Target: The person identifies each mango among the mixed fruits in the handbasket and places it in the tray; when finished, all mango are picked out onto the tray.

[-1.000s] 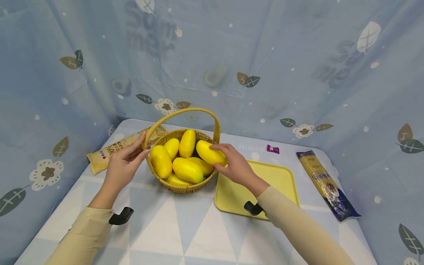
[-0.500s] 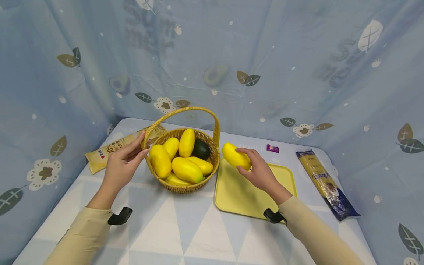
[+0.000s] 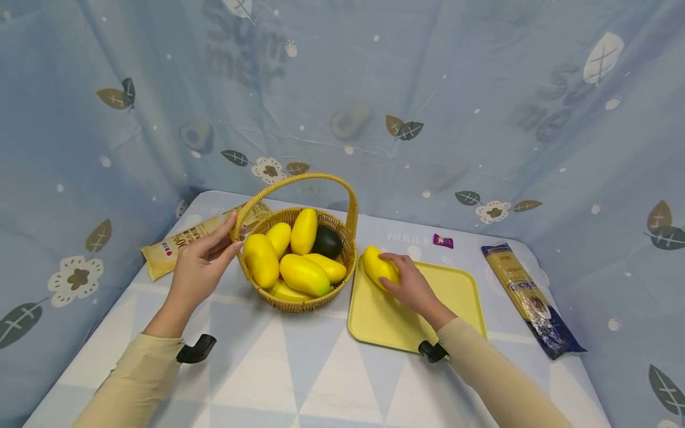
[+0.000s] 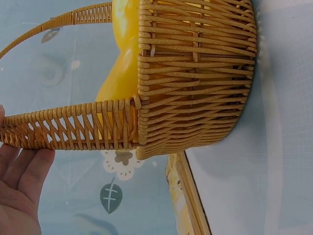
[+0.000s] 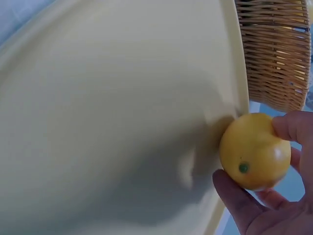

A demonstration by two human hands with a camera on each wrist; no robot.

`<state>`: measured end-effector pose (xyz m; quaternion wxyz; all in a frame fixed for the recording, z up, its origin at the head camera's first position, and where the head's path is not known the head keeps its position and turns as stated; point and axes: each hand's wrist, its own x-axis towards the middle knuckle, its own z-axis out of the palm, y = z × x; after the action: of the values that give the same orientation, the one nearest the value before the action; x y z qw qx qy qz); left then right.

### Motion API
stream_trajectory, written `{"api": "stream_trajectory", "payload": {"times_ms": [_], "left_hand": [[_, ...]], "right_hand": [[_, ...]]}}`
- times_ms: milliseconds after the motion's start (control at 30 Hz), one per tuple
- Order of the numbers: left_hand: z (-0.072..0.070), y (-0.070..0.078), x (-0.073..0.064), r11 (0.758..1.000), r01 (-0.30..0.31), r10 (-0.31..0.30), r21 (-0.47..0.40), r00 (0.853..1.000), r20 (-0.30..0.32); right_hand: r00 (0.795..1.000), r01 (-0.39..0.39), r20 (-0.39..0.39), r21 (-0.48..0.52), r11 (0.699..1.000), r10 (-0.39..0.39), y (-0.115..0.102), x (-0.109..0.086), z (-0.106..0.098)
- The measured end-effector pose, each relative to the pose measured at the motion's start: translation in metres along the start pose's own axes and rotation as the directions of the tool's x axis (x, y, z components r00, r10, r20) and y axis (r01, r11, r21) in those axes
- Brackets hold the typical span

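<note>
In the head view, my left grip (image 3: 198, 276) pinches the left side of the arched woven handle (image 3: 299, 176) of a round, golden-brown wicker basket (image 3: 294, 306). The basket stands on the blue-and-white triangle-patterned counter (image 3: 251, 368), filled with smooth yellow oval fruits (image 3: 304, 275) and one blackish-green oval fruit (image 3: 327, 242). My right grip (image 3: 411, 289) is closed around a yellow, mango-shaped fruit (image 3: 377, 266), at the far left corner of a rectangular pale-yellow tray (image 3: 428, 303), just beside the basket. Behind the basket on the left lies a gold printed packet (image 3: 166, 252); beyond the tray are a small purple wrapped sweet (image 3: 443, 241) and, to the right, a long gold-and-navy packet (image 3: 530, 297).

In the left wrist view, my fingers lie against one edge of the handle, with a fingertip showing at the opposite edge; the basket's woven side fills the upper right.

In the right wrist view, my thumb and fingers clasp the mango-shaped fruit, its green-dotted end facing the camera. It sits over the tray's rim; I cannot tell whether it touches.
</note>
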<state>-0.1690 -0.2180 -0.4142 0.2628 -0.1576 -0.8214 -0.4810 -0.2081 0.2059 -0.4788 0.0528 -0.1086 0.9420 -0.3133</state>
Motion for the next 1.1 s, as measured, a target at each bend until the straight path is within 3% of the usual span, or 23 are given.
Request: {"api": "stream_trajectory", "payload": {"times_ms": [467,1100], "left_hand": [[-0.001,0.003,0.000,1.000,-0.003,0.003,0.005,1.000,-0.002],[0.001,0.002,0.000,1.000,0.012,-0.012,0.006,1.000,-0.005]], "right_hand": [[0.996,-0.093,0.024,0.092,0.991,0.091,0.009,0.007,0.000],[0.996,-0.091,0.030,0.069,0.993,0.089,0.007,0.003,-0.003]]}}
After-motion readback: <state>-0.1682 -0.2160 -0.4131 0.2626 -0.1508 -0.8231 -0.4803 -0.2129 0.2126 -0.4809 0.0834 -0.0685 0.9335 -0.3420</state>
